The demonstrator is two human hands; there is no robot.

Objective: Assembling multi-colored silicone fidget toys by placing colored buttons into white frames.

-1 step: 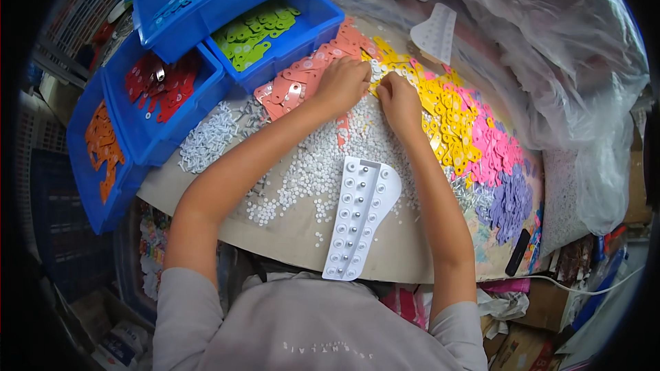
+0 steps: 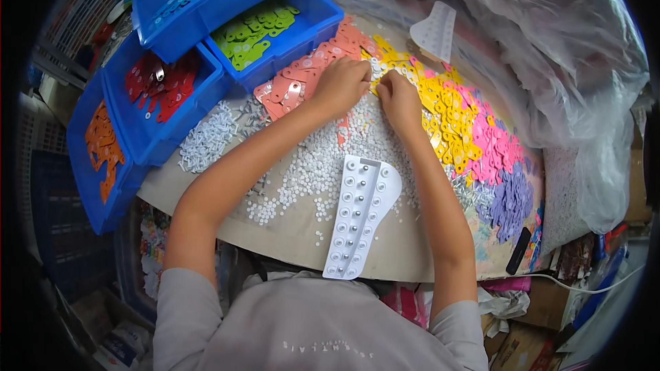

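Observation:
Both of my hands work close together at the far middle of the table. My left hand (image 2: 342, 85) is closed over the edge of the coral flat plastic pieces (image 2: 287, 88), fingers curled to the right. Just right of it, my right hand (image 2: 400, 99) is closed too, beside the yellow flat pieces (image 2: 440, 99). Small white discs (image 2: 375, 66) lie in the gap between the hands. Whatever the fingertips hold is hidden. Nearer to me rests a white plastic tray (image 2: 359, 216) with round sockets along both sides and silvery studs down its middle.
Blue bins (image 2: 237, 89) at the left hold green, red, orange and blue pieces. Loose white discs (image 2: 309, 165) and white screw-like parts (image 2: 208, 130) spread over the table. Pink pieces (image 2: 496, 151) and purple pieces (image 2: 510, 206) lie right. Clear plastic sheeting (image 2: 536, 41) drapes behind.

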